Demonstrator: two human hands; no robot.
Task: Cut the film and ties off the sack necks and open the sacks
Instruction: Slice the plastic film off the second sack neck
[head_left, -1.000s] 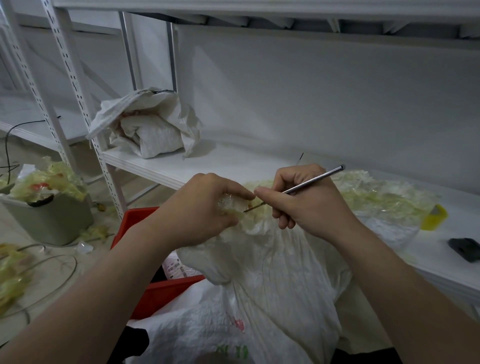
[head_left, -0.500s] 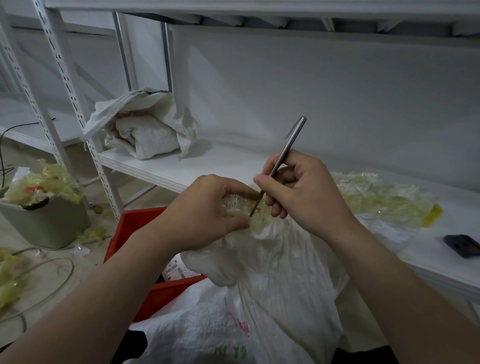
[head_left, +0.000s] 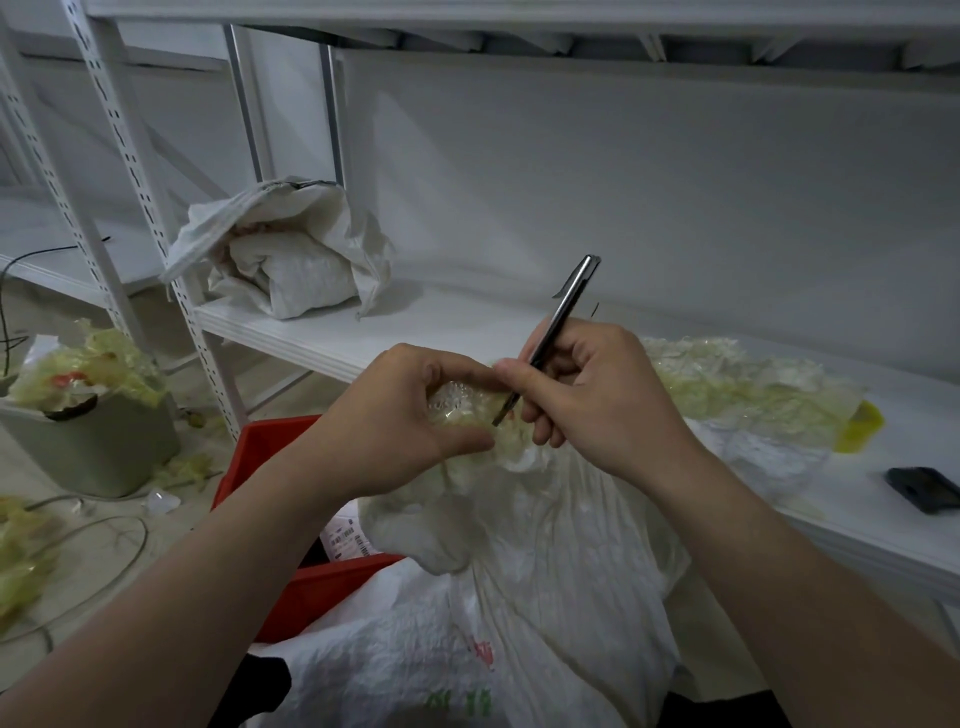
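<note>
The white woven sack (head_left: 545, 571) stands low in the centre of the view, leaning against the front edge of a white shelf (head_left: 363, 332). Its cloth is creased and gathered upward, and red and green print shows near its lower part. Its bunched neck (head_left: 511, 454) is wrapped in crinkled, clear yellowish film (head_left: 460, 408).

The left hand (head_left: 395, 421) comes in from the lower left and grips the wrapped neck, with fingers curled over the top and the thumb pressed beneath. The right hand (head_left: 597, 410) comes in from the lower right and pinches a slim metal knife (head_left: 566, 312) like a pen. The handle tilts up and to the right above the knuckles. The blade tip points down and left into the film, just beside the left fingertips. Whether it has pierced the film cannot be told.

Behind the right hand, a heap of loose film (head_left: 753, 384) lies on the shelf, with a yellow scrap (head_left: 860, 426) and a dark flat object (head_left: 922, 488) farther right. An opened sack (head_left: 291, 260) sits farther back on the shelf to the left. A red crate (head_left: 265, 447) is on the floor just left of the sack. A grey bin (head_left: 104, 447) heaped with film stands beyond it, and a cable (head_left: 119, 545) loops nearby.
</note>
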